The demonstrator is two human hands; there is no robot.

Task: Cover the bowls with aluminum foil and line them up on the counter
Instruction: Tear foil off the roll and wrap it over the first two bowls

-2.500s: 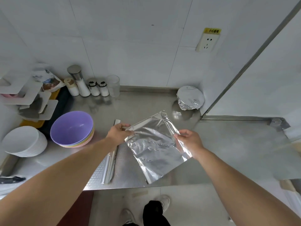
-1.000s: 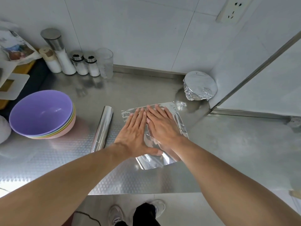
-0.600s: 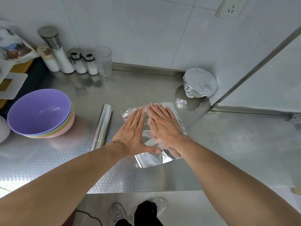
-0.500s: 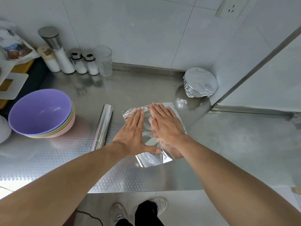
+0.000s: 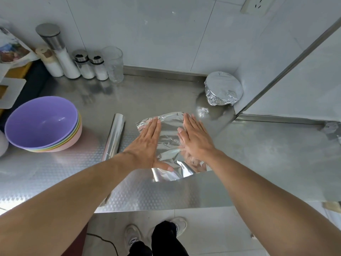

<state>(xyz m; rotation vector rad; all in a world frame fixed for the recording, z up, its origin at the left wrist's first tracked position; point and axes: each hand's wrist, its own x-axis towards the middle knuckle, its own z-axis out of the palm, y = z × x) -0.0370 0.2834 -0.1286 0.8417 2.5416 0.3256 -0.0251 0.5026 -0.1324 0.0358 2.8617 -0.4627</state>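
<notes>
Both my arms reach forward. My left hand [image 5: 147, 145] lies flat with the palm down, fingers straight and together, thumb out to the side. My right hand [image 5: 195, 139] lies flat beside it, fingers straight, a gap between the hands.

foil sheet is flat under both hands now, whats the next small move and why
Probably lift the left hand off the foil sheet and reach for the purple bowl atop the stack. The sheet already lies spread on the counter, only one foil-covered bowl stands in the corner, and the stacked bowls are still bare.
</notes>
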